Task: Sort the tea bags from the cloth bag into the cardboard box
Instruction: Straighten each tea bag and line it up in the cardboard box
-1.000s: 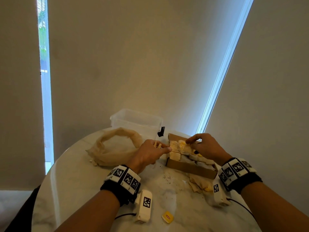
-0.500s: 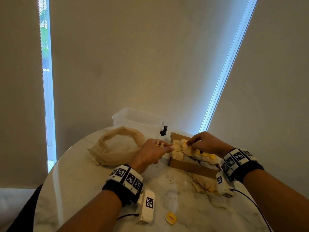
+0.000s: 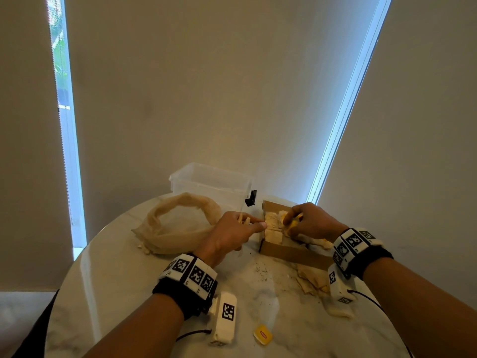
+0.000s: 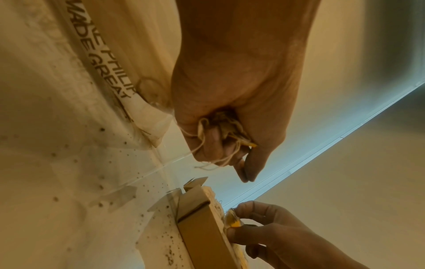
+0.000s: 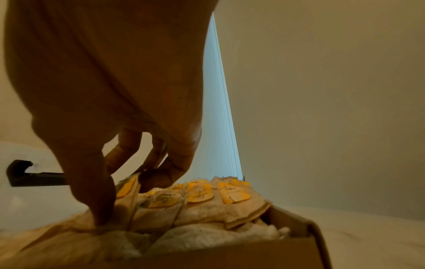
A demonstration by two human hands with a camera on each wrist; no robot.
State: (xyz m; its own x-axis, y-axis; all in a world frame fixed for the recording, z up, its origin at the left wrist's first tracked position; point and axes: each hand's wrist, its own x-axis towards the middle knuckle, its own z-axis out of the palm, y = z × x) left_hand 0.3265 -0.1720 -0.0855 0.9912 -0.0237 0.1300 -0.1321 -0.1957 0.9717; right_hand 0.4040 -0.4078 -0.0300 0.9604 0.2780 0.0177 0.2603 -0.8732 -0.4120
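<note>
Tea bags [image 5: 200,203] with yellow tags fill the cardboard box [image 3: 291,251]; the right hand [image 3: 309,223] pinches one into its row, and the left hand [image 3: 232,232], just beside the box, clutches a spare bunch [image 4: 226,131], probably to feed next. Beyond the box, the cloth bag [image 3: 178,223] lies slack, contents unclear.

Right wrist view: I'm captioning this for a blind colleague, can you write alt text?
A person's right hand pinches a tan paper tea bag with a yellow tag at the left end of a row of similar bags packed in a brown cardboard box. A black clip shows at left, pale window blinds behind.
</note>
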